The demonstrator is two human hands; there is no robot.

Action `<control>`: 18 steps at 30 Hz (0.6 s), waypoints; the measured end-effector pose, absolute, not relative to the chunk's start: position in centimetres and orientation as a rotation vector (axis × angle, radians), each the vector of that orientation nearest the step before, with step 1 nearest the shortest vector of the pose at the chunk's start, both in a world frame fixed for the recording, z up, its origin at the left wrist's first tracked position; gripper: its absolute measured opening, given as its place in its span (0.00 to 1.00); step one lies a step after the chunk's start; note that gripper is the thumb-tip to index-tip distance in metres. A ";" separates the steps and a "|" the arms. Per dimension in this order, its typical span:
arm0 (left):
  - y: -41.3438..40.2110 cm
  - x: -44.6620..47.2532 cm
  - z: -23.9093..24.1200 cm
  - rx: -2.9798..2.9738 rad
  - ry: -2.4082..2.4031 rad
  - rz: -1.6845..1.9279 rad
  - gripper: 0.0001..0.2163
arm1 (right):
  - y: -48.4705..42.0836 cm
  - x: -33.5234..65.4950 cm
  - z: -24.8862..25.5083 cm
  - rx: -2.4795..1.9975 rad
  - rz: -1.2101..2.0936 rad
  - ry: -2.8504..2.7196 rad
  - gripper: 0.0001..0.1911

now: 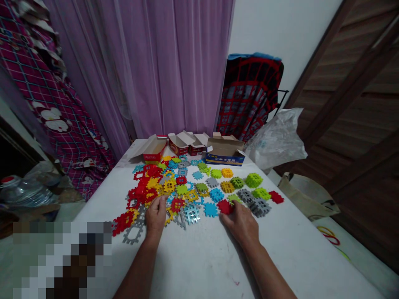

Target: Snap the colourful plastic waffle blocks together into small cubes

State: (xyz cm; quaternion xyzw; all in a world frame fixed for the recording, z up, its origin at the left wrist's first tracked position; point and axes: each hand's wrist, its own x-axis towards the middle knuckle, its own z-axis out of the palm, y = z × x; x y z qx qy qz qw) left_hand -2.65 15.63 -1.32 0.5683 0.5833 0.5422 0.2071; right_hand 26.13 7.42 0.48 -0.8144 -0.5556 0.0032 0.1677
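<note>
Interlocking plastic building tiles with notched edges, in red, yellow, blue, green and grey, lie spread over the white table. My right hand has its thumb and fingers round a red tile on the tabletop. Just left of that tile lies a blue tile. My left hand is closed at the front of the heap, its fingertips curled out of sight; whatever it holds cannot be made out. Nearest to it are a grey frame tile and a yellow window tile. Stacked grey tiles stand right of my right hand.
Open cardboard boxes, among them a red one and a blue one, line the table's back edge. A clear plastic bag hangs at the back right corner. A purple curtain is behind. A blurred patch covers the lower left.
</note>
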 end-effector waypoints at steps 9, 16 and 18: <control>15.7 -2.7 -1.3 1.575 1.640 1.499 0.21 | 7.8 26.3 -0.2 -2.285 -0.070 -1.629 0.29; 15.7 -2.8 -1.4 1.591 1.644 1.492 0.21 | 6.7 27.5 -0.6 -2.116 -0.004 -1.507 0.32; 15.7 -2.8 -1.5 1.596 1.648 1.487 0.21 | 5.9 28.8 -0.4 -2.028 -0.006 -1.413 0.33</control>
